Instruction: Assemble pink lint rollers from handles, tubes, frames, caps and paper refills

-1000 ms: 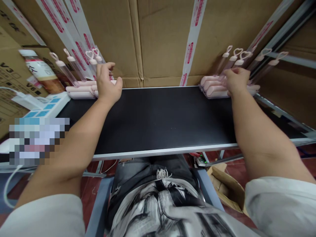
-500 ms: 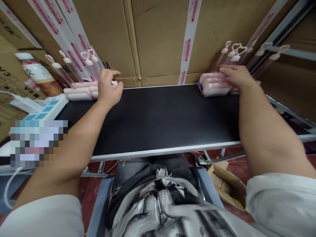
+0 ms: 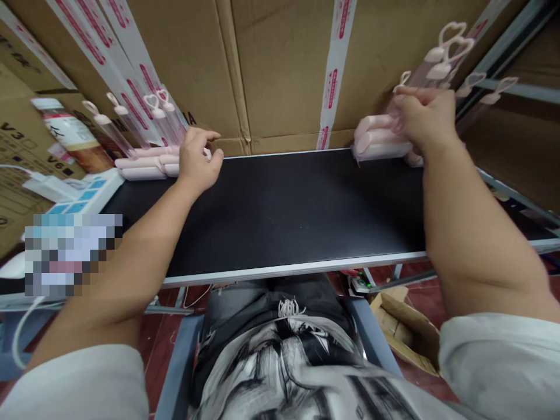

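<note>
My left hand [image 3: 196, 157] rests at the far left of the black conveyor belt [image 3: 284, 210], fingers curled on a pink item in the left pile of pink pieces [image 3: 144, 166]. Clear tubes with pink heart-shaped caps [image 3: 153, 114] lean against the cardboard behind that pile. My right hand [image 3: 422, 119] is closed on a bundle of clear heart-capped tubes [image 3: 441, 49], lifted above the right pile of pink pieces [image 3: 376, 137]. More heart-capped tubes [image 3: 485, 87] lean at the far right.
Large taped cardboard boxes [image 3: 284, 64] form a wall behind the belt. A bottle with a red and brown label [image 3: 74, 131] and a white device with blue buttons [image 3: 74, 198] sit at the left. An open cardboard box [image 3: 406, 321] lies on the red floor under the belt.
My right hand has closed on some tubes and raised them up off the right pile. My left hand shifted slightly right and curled tighter at the left pile.
</note>
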`<state>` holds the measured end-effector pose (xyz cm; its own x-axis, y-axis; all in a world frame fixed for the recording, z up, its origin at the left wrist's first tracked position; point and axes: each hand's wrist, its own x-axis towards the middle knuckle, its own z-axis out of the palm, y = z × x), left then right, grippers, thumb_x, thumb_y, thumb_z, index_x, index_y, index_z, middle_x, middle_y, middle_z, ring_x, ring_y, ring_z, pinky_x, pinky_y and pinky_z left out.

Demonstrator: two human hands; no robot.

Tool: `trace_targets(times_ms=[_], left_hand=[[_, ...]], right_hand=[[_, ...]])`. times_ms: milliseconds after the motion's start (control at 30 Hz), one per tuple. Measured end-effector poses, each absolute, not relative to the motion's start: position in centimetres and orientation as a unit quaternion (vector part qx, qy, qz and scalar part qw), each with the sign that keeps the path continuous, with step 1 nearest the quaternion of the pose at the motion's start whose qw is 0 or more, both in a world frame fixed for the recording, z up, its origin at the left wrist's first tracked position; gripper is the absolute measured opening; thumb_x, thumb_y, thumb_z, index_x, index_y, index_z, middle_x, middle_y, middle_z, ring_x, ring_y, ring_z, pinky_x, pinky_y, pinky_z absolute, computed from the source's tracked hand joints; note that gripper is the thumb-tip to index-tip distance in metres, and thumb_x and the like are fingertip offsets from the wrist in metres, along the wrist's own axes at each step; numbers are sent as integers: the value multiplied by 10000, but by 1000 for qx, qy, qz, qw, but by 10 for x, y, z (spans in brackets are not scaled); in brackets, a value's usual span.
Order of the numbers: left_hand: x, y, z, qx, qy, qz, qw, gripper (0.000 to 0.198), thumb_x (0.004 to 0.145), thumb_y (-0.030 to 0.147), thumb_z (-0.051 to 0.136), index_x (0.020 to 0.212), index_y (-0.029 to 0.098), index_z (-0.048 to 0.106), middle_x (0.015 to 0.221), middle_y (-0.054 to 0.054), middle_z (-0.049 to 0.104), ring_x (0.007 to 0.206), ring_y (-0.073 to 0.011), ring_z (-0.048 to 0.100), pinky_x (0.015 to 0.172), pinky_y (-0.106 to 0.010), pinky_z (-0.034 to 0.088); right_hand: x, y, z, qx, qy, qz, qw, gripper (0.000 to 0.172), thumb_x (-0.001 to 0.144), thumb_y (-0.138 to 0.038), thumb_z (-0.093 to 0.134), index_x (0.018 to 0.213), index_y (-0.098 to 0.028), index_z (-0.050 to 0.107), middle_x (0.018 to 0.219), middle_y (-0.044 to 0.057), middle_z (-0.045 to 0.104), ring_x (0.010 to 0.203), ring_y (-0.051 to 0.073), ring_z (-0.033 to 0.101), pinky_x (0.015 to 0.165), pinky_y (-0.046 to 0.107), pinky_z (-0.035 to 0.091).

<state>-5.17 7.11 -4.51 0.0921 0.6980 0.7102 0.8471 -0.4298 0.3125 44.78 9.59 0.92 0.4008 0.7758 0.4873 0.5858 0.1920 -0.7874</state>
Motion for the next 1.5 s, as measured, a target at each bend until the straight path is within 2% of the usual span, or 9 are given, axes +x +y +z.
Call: trace_targets(times_ms=[200,400,533,700,833,1000,1200,1367,1500], left_hand=[[-18,54,-47,-797,-481,-365,15,487,942,473,658,1350,218,737,1306,-119,770,1120,-282,746,990,-465,628],[24,35,-53,-848,-400,-293,-184,957,861,741,789,1607,167,613,1479,-187,749,1155,-305,746,923,-404,619],[36,32,-57,-839,-401,-302,-208,907,816,706,862,1514,151,696,1308,-144,815,1078,-285,763,978,-408,617],[35,37,-61,-827,-420,-304,-217,633,807,418,812,1388,175,751,1198,-89,844,1028,-259,781,1007,-422,629],[36,38,-60,-828,-407,-308,-232,778,773,448,863,1478,163,696,1362,-146,813,1087,-277,777,1015,-437,629],[38,39,-62,-817,-409,-311,-261,789,783,468,875,1488,167,685,1301,-140,828,1051,-268,773,1009,-447,620],[49,37,-63,-810,-413,-333,-249,804,823,672,859,1424,155,728,1265,-146,833,1051,-289,768,966,-435,609],[39,34,-52,-841,-432,-281,-166,516,879,449,754,1307,172,837,1162,-78,858,989,-269,773,967,-415,600],[2,45,-42,-854,-447,-250,-94,580,866,443,753,1392,205,822,1312,-83,839,1152,-305,771,1082,-434,591]], right_hand=[[368,68,-5,-503,-629,218,551,335,1057,-118,737,1370,-84,851,683,16,731,547,122,573,685,352,553],[316,46,-46,-359,-727,253,528,631,947,-758,804,1315,-250,869,843,34,782,837,285,783,898,536,703],[304,45,-58,-339,-750,254,507,838,895,-956,710,1349,-267,855,1052,85,811,1012,327,801,1028,579,677],[300,48,-62,-351,-766,238,483,900,888,-994,667,1407,-281,847,1037,81,784,975,313,794,1074,553,657],[296,44,-61,-342,-765,258,480,917,874,-999,677,1399,-267,848,1065,84,813,967,301,798,1049,521,662],[292,38,-59,-334,-759,275,486,913,847,-1015,689,1337,-265,868,1055,85,827,991,306,799,981,497,692],[288,34,-57,-318,-776,245,486,894,859,-1022,665,1300,-274,875,1167,127,817,1252,383,785,1124,556,669],[300,39,-58,-315,-782,208,496,827,878,-980,704,1261,-268,876,1363,146,809,1430,415,723,1249,592,590],[319,58,-65,-330,-765,183,522,738,875,-933,757,1186,-274,872,1341,137,826,1365,396,756,1245,589,583]])
